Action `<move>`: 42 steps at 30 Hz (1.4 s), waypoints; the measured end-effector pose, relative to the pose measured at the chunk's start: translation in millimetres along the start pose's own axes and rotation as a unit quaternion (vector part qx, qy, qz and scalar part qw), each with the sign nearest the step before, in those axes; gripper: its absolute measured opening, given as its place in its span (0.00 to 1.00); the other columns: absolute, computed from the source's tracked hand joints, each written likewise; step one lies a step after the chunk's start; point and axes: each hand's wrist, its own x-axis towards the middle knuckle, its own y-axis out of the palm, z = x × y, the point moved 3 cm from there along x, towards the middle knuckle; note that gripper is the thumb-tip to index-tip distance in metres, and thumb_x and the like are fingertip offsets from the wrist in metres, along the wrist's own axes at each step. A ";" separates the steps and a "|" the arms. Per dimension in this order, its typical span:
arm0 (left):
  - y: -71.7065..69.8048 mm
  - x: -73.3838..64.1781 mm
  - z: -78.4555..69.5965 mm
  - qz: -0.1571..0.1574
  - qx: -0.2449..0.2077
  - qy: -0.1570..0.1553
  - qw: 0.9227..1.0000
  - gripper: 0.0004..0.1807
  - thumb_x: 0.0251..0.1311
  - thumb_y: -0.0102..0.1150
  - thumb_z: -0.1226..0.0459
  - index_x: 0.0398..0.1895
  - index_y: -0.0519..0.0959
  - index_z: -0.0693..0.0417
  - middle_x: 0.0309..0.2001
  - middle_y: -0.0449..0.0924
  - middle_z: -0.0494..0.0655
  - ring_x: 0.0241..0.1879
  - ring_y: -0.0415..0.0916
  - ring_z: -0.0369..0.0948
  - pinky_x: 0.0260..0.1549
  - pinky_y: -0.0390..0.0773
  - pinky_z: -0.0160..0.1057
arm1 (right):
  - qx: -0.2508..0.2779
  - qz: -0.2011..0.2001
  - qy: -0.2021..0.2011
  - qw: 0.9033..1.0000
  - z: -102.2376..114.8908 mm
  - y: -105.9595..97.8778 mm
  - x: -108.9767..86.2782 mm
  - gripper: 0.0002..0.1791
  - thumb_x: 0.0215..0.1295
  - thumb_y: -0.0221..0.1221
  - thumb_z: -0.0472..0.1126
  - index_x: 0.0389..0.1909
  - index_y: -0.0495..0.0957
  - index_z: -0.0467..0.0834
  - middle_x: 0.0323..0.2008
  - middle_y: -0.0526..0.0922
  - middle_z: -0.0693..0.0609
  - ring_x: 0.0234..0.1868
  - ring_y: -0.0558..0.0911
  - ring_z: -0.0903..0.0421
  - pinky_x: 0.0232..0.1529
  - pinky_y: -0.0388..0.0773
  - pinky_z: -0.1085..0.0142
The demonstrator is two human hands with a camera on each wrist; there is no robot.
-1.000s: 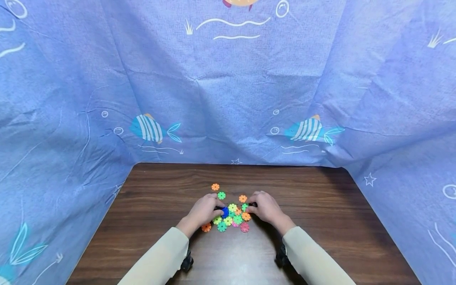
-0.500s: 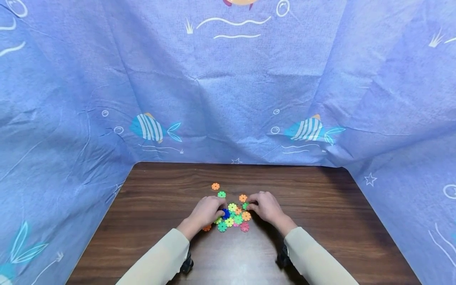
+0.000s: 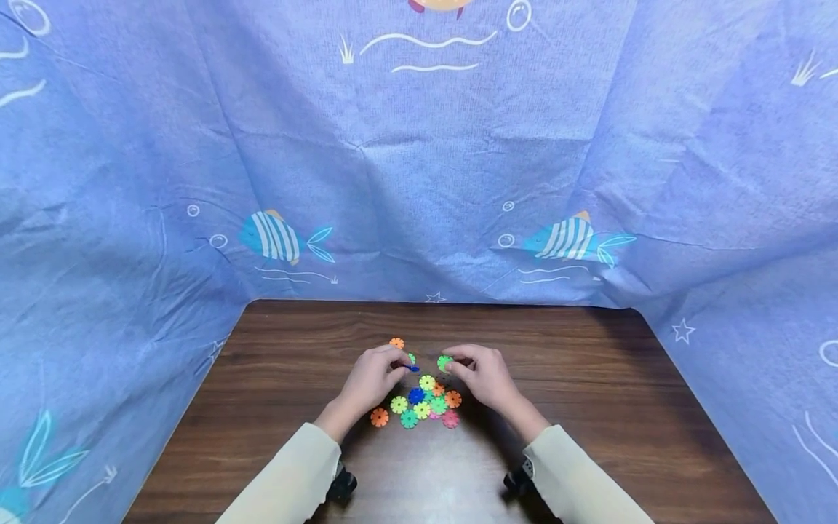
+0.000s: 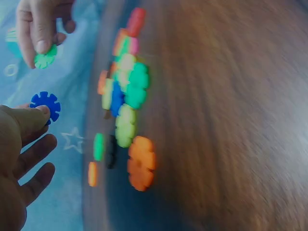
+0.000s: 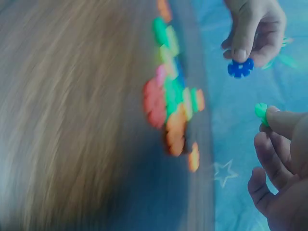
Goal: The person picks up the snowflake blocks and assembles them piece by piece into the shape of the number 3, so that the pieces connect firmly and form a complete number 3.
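Note:
My left hand (image 3: pixel 374 377) pinches a blue notched plastic disc (image 4: pixel 42 100) between thumb and forefinger; in the head view it shows nearly edge-on. Its other fingers are spread loosely in the left wrist view. Opposite, my right hand (image 3: pixel 486 372) pinches a bright green notched disc (image 3: pixel 444 362) by its edge. Both discs are held up over the table, a short gap apart, facing each other. Below them lies a loose pile of similar discs, with another blue disc (image 3: pixel 416 395), a yellow disc (image 3: pixel 427 383) and a red disc (image 3: pixel 450 418) among them.
The discs lie on a dark wood-grain table (image 3: pixel 589 407). An orange disc (image 3: pixel 380 417) sits left of the pile, another orange disc (image 3: pixel 396 343) behind my left hand. A blue curtain (image 3: pixel 419 182) with fish prints surrounds the table's back and sides.
Both hands have risen from the pile and moved slightly away from me, the left bringing up a blue disc and the right a green one. The other blue disc stays in the pile.

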 end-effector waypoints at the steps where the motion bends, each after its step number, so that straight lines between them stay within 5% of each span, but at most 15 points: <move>1: -2.0 0.2 -0.5 -0.011 -0.013 -0.006 1.000 0.03 0.66 0.68 0.64 0.40 0.87 0.45 0.40 0.85 0.35 0.37 0.80 0.34 0.39 0.82 0.38 | 0.013 -0.006 0.006 1.000 1.6 0.0 -0.3 0.12 0.63 0.71 0.38 0.47 0.89 0.51 0.38 0.91 0.56 0.34 0.86 0.60 0.35 0.82 0.68; 7: -8.2 -4.6 -2.4 -0.064 -0.077 -0.026 0.995 0.04 0.64 0.69 0.67 0.38 0.87 0.48 0.35 0.82 0.31 0.34 0.77 0.31 0.36 0.81 0.35 | 0.092 -0.031 0.023 0.995 11.7 2.5 -5.2 0.13 0.63 0.71 0.38 0.48 0.88 0.51 0.34 0.89 0.56 0.31 0.84 0.62 0.35 0.82 0.67; 17: -3.7 -15.5 -12.5 -0.111 -0.111 0.010 0.988 0.07 0.61 0.71 0.68 0.36 0.87 0.45 0.37 0.84 0.30 0.36 0.81 0.30 0.37 0.85 0.37 | 0.194 -0.022 0.036 0.980 20.7 12.2 -12.9 0.13 0.65 0.70 0.40 0.49 0.87 0.43 0.34 0.89 0.45 0.32 0.88 0.50 0.33 0.85 0.64; 21: -1.5 -16.7 -16.6 -0.117 -0.121 0.029 0.985 0.07 0.61 0.71 0.68 0.37 0.87 0.46 0.38 0.85 0.33 0.37 0.81 0.31 0.36 0.84 0.36 | 0.193 -0.025 0.028 0.980 22.1 13.0 -15.2 0.14 0.64 0.71 0.41 0.49 0.88 0.42 0.33 0.89 0.49 0.32 0.87 0.48 0.33 0.84 0.65; 26: 1.9 -16.4 -20.5 -0.133 -0.131 0.058 0.981 0.07 0.61 0.71 0.69 0.36 0.86 0.46 0.37 0.85 0.34 0.37 0.81 0.31 0.35 0.84 0.35 | 0.183 -0.031 0.023 0.982 21.2 14.4 -18.0 0.15 0.64 0.71 0.42 0.49 0.88 0.41 0.33 0.89 0.52 0.31 0.85 0.60 0.33 0.82 0.68; 34: 8.5 -18.0 -23.2 -0.159 -0.142 0.084 0.973 0.07 0.61 0.72 0.69 0.36 0.86 0.47 0.36 0.86 0.36 0.36 0.81 0.31 0.34 0.83 0.34 | 0.216 -0.002 -0.006 0.976 20.7 13.3 -24.6 0.19 0.62 0.71 0.36 0.55 0.85 0.39 0.36 0.90 0.46 0.31 0.84 0.62 0.32 0.83 0.67; 42: 14.1 -22.6 -24.9 -0.175 -0.163 0.108 0.965 0.05 0.60 0.71 0.70 0.37 0.88 0.52 0.35 0.87 0.39 0.33 0.82 0.32 0.31 0.82 0.32 | 0.195 -0.021 -0.012 0.981 20.5 11.1 -27.4 0.17 0.58 0.73 0.33 0.50 0.87 0.37 0.34 0.90 0.45 0.31 0.84 0.62 0.32 0.83 0.67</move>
